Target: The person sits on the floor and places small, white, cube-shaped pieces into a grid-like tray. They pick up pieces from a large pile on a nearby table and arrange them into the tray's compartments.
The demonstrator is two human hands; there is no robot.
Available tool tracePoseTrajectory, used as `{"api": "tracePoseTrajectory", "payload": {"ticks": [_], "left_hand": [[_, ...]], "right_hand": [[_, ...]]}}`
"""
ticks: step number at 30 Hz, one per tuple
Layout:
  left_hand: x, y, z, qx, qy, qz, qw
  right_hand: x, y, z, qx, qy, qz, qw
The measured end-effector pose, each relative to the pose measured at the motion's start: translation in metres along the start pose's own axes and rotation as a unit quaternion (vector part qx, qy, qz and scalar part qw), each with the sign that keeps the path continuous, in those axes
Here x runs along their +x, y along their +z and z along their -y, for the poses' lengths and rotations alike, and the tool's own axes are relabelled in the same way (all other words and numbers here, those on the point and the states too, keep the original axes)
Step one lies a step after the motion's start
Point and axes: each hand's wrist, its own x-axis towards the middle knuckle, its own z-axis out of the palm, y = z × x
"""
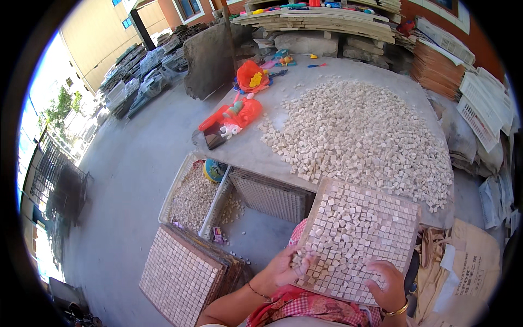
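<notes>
A square grid tray (412,229) lies tilted across my lap, with small pale stone cubes set in many of its cells. Loose cubes (348,226) are heaped over its middle. At the tray's left edge my left hand (280,268) is curled around several stone cubes (301,260), some showing at the fingertips. My right hand (388,282) hovers over or rests on the lower right of the grid, thumb and fingers apart, nothing visible between them. Whether its fingertips touch the cubes is hard to tell.
A wide pile of stone cubes (359,131) covers the table (239,143) ahead. Filled grid trays (182,272) are stacked at left, beside a crate (190,199) of chips. Toys (242,114) lie on the table's left; paper sacks (468,267) stand at right.
</notes>
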Motion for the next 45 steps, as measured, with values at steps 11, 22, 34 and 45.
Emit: {"api": "tracePoseTrajectory", "payload": {"ticks": [11, 22, 34, 45], "left_hand": [[-0.153, -0.03, -0.28, 0.386, 0.483, -0.349, 0.704], [0.056, 0.076, 0.067, 0.872, 0.393, 0.11, 0.272], [0.094, 0.063, 0.108, 0.889, 0.372, 0.131, 0.23], [0.148, 0.086, 0.098, 0.888, 0.403, 0.115, 0.188]], "right_hand": [[-0.061, -0.013, -0.04, 0.043, 0.145, -0.044, 0.987], [-0.061, 0.003, -0.09, -0.135, 0.094, -0.102, 0.981], [-0.036, 0.0, -0.101, -0.077, 0.046, -0.041, 0.995], [-0.015, -0.004, -0.108, 0.003, 0.099, -0.112, 0.989]]}}
